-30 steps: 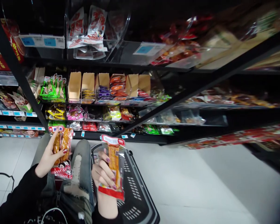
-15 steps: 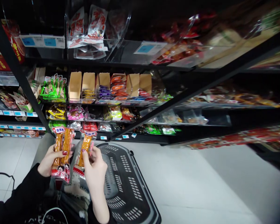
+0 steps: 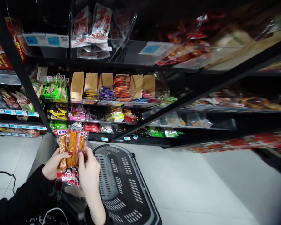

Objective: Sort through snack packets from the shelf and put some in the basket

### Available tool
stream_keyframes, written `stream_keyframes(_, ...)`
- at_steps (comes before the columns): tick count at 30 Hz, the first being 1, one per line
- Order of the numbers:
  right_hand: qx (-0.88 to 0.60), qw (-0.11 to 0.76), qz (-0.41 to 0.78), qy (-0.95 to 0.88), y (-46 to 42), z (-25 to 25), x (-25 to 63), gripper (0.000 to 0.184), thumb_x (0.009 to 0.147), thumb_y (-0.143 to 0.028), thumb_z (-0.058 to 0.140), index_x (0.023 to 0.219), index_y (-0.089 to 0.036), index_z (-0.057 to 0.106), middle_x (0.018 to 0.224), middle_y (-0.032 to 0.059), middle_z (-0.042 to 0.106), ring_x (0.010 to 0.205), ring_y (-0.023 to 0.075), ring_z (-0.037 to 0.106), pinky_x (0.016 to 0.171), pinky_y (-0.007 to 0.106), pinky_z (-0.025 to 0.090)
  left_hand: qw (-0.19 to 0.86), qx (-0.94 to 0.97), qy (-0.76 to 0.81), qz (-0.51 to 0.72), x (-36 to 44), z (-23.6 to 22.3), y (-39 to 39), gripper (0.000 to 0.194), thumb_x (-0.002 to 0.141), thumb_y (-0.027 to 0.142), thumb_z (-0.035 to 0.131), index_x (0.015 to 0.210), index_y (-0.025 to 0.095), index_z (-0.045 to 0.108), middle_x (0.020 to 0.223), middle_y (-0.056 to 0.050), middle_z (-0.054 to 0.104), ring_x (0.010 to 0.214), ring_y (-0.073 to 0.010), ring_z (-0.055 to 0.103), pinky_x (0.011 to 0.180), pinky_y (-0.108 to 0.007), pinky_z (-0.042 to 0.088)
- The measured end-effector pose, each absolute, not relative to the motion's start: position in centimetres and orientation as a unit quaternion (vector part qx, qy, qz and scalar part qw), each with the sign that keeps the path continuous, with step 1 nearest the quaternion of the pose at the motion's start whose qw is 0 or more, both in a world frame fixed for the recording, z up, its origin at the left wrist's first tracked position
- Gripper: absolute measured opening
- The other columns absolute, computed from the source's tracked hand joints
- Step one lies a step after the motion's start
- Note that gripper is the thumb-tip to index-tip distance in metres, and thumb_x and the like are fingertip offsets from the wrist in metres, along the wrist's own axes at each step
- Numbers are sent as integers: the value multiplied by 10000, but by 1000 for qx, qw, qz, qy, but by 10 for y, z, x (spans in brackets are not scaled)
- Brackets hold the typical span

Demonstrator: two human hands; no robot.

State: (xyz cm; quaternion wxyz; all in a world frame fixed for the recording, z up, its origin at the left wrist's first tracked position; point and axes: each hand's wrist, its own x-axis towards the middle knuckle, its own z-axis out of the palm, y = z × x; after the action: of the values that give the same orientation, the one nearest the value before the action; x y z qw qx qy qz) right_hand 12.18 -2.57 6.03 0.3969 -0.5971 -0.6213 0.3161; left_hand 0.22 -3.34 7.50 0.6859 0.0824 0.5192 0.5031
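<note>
L hand (image 3: 53, 165) & R hand (image 3: 91, 167) pinch red-trimmed snack-stick pkts (image 3: 71, 148) by left edge of shopping basket (image 3: 126, 178); light thumb pressure should avoid crushing.

The left hand (image 3: 51, 165) and the right hand (image 3: 91, 167) are gripping close together, the right thumb (image 3: 81, 160) pointing upward.

Clear, red-ended plastic snack packets (image 3: 71, 144) are showing a glossy film finish. The black, slotted plastic basket (image 3: 126, 175) is presenting a smooth, low-sheen surface. Tan, open-topped cardboard boxes (image 3: 77, 86) and black cloth sleeves (image 3: 25, 191) are appearing matt.
</note>
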Motion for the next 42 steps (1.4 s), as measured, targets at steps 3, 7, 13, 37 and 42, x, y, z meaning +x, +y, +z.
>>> stream_keyframes(3, -574, 393, 330, -638, -26, 60, 123, 321, 908, -263, 362, 1109, -167, 592, 1035, 121, 645, 942, 235, 591, 814, 372, 451, 681, 94, 508, 518, 3, 76, -33, 443, 572, 121, 698, 986, 172, 548, 809, -39, 722, 835, -247, 686, 722, -321, 536)
stream_keyframes(7, -542, 406, 340, -652, -28, 64, 125, 356, 916, -316, 351, 1166, -203, 578, 1050, 106, 567, 998, 230, 528, 865, 410, 434, 671, 158, 474, 548, 4, 78, -33, 606, 576, 96, 725, 1130, 221, 513, 1003, -29, 705, 923, -233, 663, 766, -305, 517)
stream_keyframes(13, -556, 469, 350, -590, -27, 69, 125, 154, 817, -309, 549, 904, -193, 603, 852, 37, 575, 783, 182, 553, 730, 321, 447, 674, 181, 492, 521, 7, 68, -35, 400, 579, 141, 747, 953, 144, 604, 916, -74, 720, 881, -260, 665, 785, -338, 502)
stream_keyframes(37, -357, 548, 732, -190, -13, 52, 153, 141, 760, -323, 528, 746, -228, 424, 570, -85, 290, 406, 68, 173, 425, 209, 204, 714, 112, 461, 515, -9, 74, -34, 376, 576, 116, 700, 943, 145, 623, 960, -92, 729, 755, -241, 700, 674, -344, 569)
stream_keyframes(42, -297, 524, 774, -196, -14, 31, 149, 153, 796, -366, 465, 777, -223, 515, 565, -97, 176, 454, 81, 0, 424, 227, 146, 745, 69, 423, 511, -6, 71, -38, 361, 593, 99, 663, 953, 120, 641, 891, -114, 739, 845, -269, 692, 744, -374, 562)
